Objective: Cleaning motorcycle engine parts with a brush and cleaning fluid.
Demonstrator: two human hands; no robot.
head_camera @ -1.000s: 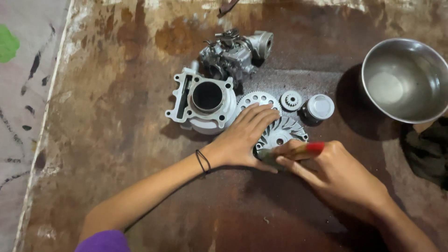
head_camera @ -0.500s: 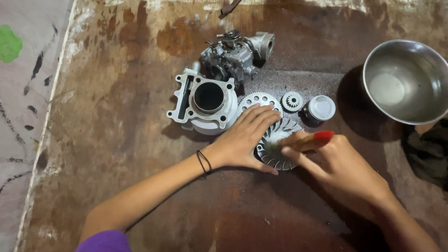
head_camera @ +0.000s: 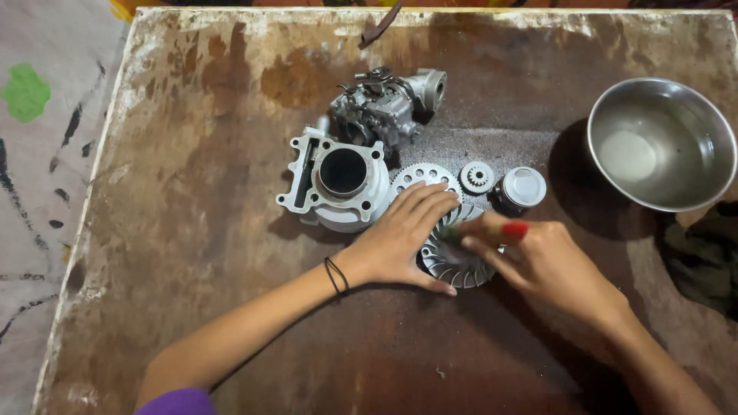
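My left hand (head_camera: 403, 234) lies flat on a finned metal fan disc (head_camera: 453, 265) and holds it down on the brown board. My right hand (head_camera: 550, 261) grips a red-handled brush (head_camera: 513, 229), its tip against the disc's fins. Just beyond the fingers lie a grey engine cylinder (head_camera: 338, 177), a toothed plate (head_camera: 423, 177), a small gear (head_camera: 477, 177) and a piston (head_camera: 521, 188). A carburettor (head_camera: 384, 107) sits behind them.
A steel bowl (head_camera: 661, 142) holding some liquid stands at the right. A dark cloth (head_camera: 703, 253) lies under it at the right edge. The stained brown board (head_camera: 192, 192) ends at the left, where a painted pale surface (head_camera: 38, 154) begins.
My right hand has moved the brush slightly up and left over the fan disc. My left hand stays pressed on the disc.
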